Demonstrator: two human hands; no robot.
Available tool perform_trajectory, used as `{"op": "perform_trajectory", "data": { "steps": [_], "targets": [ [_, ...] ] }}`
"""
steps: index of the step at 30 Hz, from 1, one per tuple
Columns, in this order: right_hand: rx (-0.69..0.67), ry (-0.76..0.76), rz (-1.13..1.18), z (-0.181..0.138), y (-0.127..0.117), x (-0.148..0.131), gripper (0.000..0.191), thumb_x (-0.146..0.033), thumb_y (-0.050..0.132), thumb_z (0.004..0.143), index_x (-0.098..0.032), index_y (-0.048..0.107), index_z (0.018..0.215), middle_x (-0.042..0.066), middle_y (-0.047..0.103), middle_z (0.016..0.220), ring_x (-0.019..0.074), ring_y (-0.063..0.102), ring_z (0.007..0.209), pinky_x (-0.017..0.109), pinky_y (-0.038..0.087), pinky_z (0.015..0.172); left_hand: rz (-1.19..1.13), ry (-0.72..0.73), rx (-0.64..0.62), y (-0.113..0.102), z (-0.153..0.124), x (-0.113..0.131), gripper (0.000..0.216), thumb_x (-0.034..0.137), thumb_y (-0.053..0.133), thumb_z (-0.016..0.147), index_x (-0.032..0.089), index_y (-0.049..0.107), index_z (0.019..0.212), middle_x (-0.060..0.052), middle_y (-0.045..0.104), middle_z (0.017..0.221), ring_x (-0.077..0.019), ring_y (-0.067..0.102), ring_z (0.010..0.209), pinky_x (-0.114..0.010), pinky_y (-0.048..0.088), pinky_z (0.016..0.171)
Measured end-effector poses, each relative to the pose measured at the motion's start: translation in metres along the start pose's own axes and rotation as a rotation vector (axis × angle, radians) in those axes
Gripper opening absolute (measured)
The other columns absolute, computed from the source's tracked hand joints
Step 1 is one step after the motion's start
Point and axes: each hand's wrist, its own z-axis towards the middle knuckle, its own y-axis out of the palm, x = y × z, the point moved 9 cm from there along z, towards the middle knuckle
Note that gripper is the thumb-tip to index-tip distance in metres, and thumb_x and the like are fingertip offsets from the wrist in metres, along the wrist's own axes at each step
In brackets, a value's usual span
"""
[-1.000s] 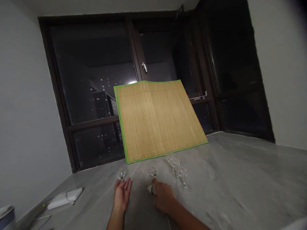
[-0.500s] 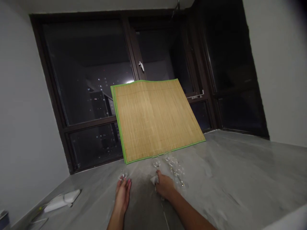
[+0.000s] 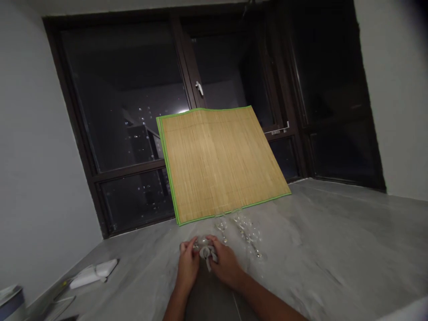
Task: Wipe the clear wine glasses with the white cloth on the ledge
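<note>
My left hand (image 3: 187, 259) is closed on the side of a small clear glass (image 3: 203, 241), held low over the grey marbled surface. In my right hand (image 3: 223, 259) is a crumpled whitish cloth (image 3: 207, 254), pressed against the near side of that glass. Both hands meet in front of me, with fingers on either side of the glass. Just beyond them stands a clear stemmed glass (image 3: 221, 224). To its right, several more stemmed glasses (image 3: 246, 232) stand close together in a slanting row; their exact outlines are hard to make out.
A bamboo mat with green edging (image 3: 220, 165) leans against the dark window behind the glasses. At left on the marbled surface (image 3: 321, 232) lies a white folded bundle (image 3: 93, 273). A container (image 3: 11, 303) stands at the lower left corner.
My left hand has moved right with the glass, and my right hand has come left with the cloth. Cloth and glass are now together. The view has shifted slightly.
</note>
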Motion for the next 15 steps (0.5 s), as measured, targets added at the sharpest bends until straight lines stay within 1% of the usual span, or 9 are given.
{"op": "perform_trajectory", "data": {
  "steps": [3, 6, 9, 11, 15],
  "targets": [
    [0.024, -0.005, -0.003, 0.000, -0.002, -0.003, 0.059, -0.014, 0.052, 0.077, -0.023, 0.047, 0.136, 0.004, 0.073, 0.109, 0.0190, 0.068, 0.094, 0.026, 0.047, 0.085, -0.027, 0.031, -0.151, 0.017, -0.006, 0.011, 0.043, 0.013, 0.058, 0.072, 0.023, 0.071, 0.112, -0.005, 0.056, 0.098, -0.0196, 0.060, 0.083, -0.039, 0.051, 0.089],
    [0.081, 0.047, -0.025, 0.002, -0.009, 0.004, 0.057, -0.014, 0.051, 0.079, -0.023, 0.048, 0.135, 0.004, 0.074, 0.109, 0.0195, 0.069, 0.095, 0.028, 0.048, 0.085, -0.027, 0.044, -0.221, 0.025, -0.011, 0.019, 0.048, 0.011, 0.058, 0.071, 0.025, 0.071, 0.115, -0.005, 0.055, 0.103, -0.0187, 0.060, 0.086, -0.037, 0.051, 0.090],
    [0.192, 0.114, -0.069, 0.003, -0.022, 0.014, 0.052, -0.016, 0.049, 0.082, -0.021, 0.051, 0.134, 0.008, 0.071, 0.118, 0.0219, 0.068, 0.103, 0.030, 0.048, 0.090, 0.012, 0.078, -0.244, 0.026, -0.014, 0.024, 0.050, 0.010, 0.061, 0.070, 0.026, 0.070, 0.116, -0.006, 0.056, 0.106, -0.0192, 0.060, 0.088, -0.037, 0.050, 0.090],
    [0.258, 0.148, -0.091, 0.004, -0.032, 0.019, 0.052, -0.016, 0.048, 0.083, -0.020, 0.051, 0.134, 0.009, 0.069, 0.124, 0.0230, 0.067, 0.108, 0.031, 0.048, 0.093, 0.026, 0.104, -0.249, 0.026, -0.015, 0.026, 0.051, 0.009, 0.061, 0.069, 0.026, 0.070, 0.116, -0.006, 0.057, 0.106, -0.0196, 0.060, 0.090, -0.037, 0.050, 0.092],
    [0.307, 0.238, -0.131, 0.004, -0.047, 0.026, 0.053, -0.015, 0.046, 0.083, -0.018, 0.051, 0.135, 0.010, 0.068, 0.126, 0.0237, 0.067, 0.108, 0.032, 0.048, 0.092, 0.014, 0.087, -0.232, 0.023, -0.015, 0.026, 0.051, 0.011, 0.063, 0.069, 0.027, 0.070, 0.116, -0.006, 0.056, 0.106, -0.0192, 0.060, 0.092, -0.036, 0.049, 0.093]
  ]
}}
